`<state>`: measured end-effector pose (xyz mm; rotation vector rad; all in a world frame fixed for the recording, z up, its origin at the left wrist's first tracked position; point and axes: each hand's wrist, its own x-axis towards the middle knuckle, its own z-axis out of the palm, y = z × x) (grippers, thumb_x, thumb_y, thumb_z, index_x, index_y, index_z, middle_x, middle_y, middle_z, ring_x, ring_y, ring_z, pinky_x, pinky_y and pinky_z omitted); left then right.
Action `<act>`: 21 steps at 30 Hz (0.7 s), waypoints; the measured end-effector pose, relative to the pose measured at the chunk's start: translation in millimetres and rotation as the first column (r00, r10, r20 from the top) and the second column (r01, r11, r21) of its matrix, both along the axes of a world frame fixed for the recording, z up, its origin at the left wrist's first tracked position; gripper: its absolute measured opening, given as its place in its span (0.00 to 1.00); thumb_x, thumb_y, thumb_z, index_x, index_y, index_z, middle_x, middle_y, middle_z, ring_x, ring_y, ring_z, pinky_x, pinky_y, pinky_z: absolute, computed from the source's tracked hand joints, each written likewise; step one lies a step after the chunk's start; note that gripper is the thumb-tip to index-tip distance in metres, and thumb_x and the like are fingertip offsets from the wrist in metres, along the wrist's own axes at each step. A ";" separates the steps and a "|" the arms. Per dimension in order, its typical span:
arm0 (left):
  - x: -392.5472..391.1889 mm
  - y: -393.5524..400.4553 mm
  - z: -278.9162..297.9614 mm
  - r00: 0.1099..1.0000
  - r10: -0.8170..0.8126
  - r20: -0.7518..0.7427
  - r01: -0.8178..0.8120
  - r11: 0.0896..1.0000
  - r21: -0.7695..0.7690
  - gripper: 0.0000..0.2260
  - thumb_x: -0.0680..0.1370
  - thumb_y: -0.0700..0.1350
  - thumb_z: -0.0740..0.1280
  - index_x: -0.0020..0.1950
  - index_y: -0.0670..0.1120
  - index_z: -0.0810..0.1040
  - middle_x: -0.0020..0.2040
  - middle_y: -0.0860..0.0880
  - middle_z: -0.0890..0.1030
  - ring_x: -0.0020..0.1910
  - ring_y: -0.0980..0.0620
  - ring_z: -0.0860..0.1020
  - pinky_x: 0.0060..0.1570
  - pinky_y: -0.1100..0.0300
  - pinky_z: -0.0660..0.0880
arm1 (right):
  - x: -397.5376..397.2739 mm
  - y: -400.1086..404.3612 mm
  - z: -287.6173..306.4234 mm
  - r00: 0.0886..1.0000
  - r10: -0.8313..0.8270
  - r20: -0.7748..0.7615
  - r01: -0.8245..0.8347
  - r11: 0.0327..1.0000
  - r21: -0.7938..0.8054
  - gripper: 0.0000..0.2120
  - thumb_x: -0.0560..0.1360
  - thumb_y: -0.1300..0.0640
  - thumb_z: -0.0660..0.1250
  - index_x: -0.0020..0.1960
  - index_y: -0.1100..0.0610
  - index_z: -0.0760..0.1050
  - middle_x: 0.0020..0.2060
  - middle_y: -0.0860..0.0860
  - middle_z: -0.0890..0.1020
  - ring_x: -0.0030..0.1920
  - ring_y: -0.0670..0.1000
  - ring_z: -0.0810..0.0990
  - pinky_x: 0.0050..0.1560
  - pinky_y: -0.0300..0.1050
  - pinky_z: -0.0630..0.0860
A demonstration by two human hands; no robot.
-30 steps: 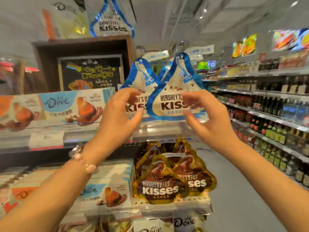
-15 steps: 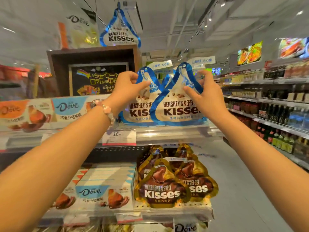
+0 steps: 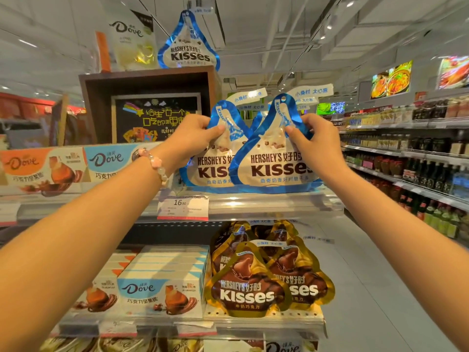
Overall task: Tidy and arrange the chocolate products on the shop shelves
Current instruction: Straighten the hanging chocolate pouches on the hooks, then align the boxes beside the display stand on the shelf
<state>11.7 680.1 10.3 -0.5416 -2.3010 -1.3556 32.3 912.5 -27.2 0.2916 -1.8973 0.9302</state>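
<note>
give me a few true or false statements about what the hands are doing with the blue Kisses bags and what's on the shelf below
1. The left hand pinches the upper part of the left blue Kisses bag. True.
2. The right hand hangs free of the right blue Kisses bag. False: it grips that bag near the top.
3. The gold Kisses bags stand on the shelf below. True.
4. The left wrist is bare. False: it wears a bead bracelet.
5. The right blue bag overlaps the left one. True.

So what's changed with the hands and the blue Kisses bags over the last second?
Both hands climbed from the bags' lower sides to their tops. The left hand now pinches the left blue bag; the right hand pinches the front blue bag. Both bags remain on the shelf.
</note>
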 end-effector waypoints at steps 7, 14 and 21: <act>0.2 -8.8 5.9 0.984 0.058 -0.166 -0.067 0.997 -0.045 0.11 0.73 0.50 0.70 0.51 0.46 0.76 0.44 0.46 0.82 0.43 0.52 0.81 0.43 0.61 0.79 | 5.6 -10.2 -8.2 0.982 -0.046 -0.184 0.025 0.993 -0.118 0.22 0.73 0.53 0.68 0.62 0.59 0.65 0.53 0.50 0.70 0.52 0.45 0.69 0.51 0.35 0.68; 7.4 -70.2 16.1 0.899 0.178 -0.399 -0.245 0.962 -0.123 0.07 0.75 0.48 0.68 0.42 0.45 0.79 0.36 0.48 0.80 0.37 0.53 0.77 0.42 0.55 0.76 | 16.8 -51.8 -7.4 0.883 -0.037 -0.469 0.144 0.971 0.193 0.09 0.71 0.65 0.63 0.50 0.65 0.74 0.48 0.62 0.75 0.50 0.57 0.73 0.51 0.43 0.67; -0.8 -161.5 25.2 0.956 0.126 -0.265 -0.247 0.835 -0.492 0.21 0.68 0.63 0.70 0.48 0.46 0.79 0.44 0.51 0.80 0.44 0.55 0.77 0.38 0.64 0.70 | 12.5 -143.1 21.1 0.979 0.178 -0.095 -0.092 0.812 0.576 0.10 0.74 0.65 0.65 0.55 0.63 0.75 0.50 0.57 0.75 0.47 0.53 0.76 0.50 0.49 0.73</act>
